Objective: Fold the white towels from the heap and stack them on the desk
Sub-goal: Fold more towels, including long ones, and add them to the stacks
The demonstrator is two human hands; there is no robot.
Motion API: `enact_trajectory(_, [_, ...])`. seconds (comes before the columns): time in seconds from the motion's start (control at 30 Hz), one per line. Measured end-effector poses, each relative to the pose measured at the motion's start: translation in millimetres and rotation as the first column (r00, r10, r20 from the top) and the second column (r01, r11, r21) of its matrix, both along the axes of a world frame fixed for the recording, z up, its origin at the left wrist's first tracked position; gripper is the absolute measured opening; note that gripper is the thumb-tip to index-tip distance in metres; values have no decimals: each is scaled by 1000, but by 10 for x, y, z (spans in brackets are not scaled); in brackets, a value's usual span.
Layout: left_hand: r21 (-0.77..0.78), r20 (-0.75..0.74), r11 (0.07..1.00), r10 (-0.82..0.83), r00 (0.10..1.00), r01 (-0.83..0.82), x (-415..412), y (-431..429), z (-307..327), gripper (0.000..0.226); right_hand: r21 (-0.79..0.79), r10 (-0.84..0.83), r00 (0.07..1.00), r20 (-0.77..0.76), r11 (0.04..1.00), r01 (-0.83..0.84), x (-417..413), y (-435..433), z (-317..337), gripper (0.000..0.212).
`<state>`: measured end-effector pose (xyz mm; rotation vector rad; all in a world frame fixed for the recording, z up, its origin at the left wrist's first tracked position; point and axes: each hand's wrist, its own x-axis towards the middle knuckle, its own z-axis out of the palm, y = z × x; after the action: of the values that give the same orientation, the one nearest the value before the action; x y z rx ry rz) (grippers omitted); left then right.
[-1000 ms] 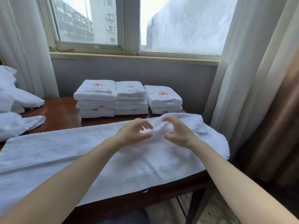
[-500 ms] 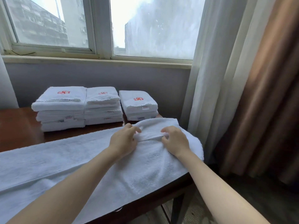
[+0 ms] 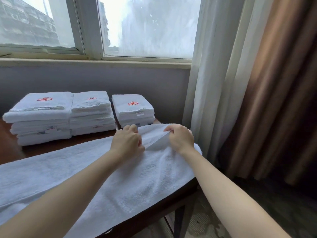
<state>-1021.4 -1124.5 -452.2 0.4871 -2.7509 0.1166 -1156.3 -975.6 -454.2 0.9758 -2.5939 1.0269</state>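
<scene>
Two hands pinched the raised end hem of the long white towel [image 3: 103, 177], the left hand [image 3: 127, 143] at about nine o'clock of the right hand [image 3: 180, 138], with a taut flap between them. That towel lay lengthwise along the desk's [image 3: 51, 149] near edge (its front hem draped over the lip). A strip of bare wood showed toward twelve o'clock before three folded stacks [image 3: 91, 112], and the sheer curtain [image 3: 214, 83] hung close at three o'clock.

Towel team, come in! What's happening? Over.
Left hand and right hand pinching towel end. Towel spread across desk. Folded stacks behind, not blocking.
</scene>
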Motion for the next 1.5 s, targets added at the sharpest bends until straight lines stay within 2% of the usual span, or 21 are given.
enact_trajectory(0.07, [64,-40,996,-51,998,54,-52,43,27,18,-90,-38,996,-79,995,30,-70,31,85,40])
enact_trajectory(0.17, [300,-183,951,-16,983,72,-134,149,66,14,-181,-136,972,-192,978,100,-142,81,140,42])
enact_trajectory(0.27, [425,-106,905,11,994,35,-209,233,38,12,-40,-210,962,-176,978,206,-152,139,80,44])
enact_trajectory(0.33, [417,-64,908,-3,998,29,-235,259,-6,13,42,-228,962,-151,971,237,-147,171,14,43])
enact_trajectory(0.4, [433,-96,901,2,995,40,-254,252,-44,16,44,-231,961,-152,970,240,-116,183,-19,43])
enact_trajectory(0.53, [387,-157,919,-10,988,70,-265,173,-115,26,35,-205,930,-307,973,226,-75,155,0,34])
enact_trajectory(0.57, [369,-144,927,-13,989,66,-264,150,-139,34,44,-149,935,-320,984,172,-68,136,-1,31])
enact_trajectory(0.63, [376,-47,926,1,999,17,-256,111,-187,53,73,27,974,-225,997,-10,-15,82,-27,34])
enact_trajectory(0.7, [335,112,941,-6,994,-33,-250,79,-250,62,190,196,977,-86,966,-177,70,10,-106,33])
enact_trajectory(0.77, [277,193,960,-11,981,-44,-236,41,-306,66,305,263,964,-33,921,-241,139,-70,-208,33])
enact_trajectory(0.97, [262,212,965,-59,976,2,-84,-181,-320,65,394,238,971,-19,894,-211,333,-246,-251,47])
enact_trajectory(1.13, [250,209,968,-53,976,-1,166,-415,-324,64,329,213,975,-57,926,-183,568,-451,-289,47])
enact_trajectory(1.27, [275,209,961,-24,978,-35,233,-389,-300,63,183,100,995,-12,978,-96,496,-420,-181,49])
enact_trajectory(1.33, [298,137,955,-43,990,0,202,-299,-267,56,192,-3,999,-36,981,10,357,-298,-132,48])
enact_trajectory(1.4, [326,21,940,-113,993,100,129,-173,-214,45,286,-85,996,-32,954,91,212,-145,-100,49])
enact_trajectory(1.5, [381,-54,895,-229,972,232,-32,73,-120,29,359,-139,987,86,928,99,84,15,-73,48])
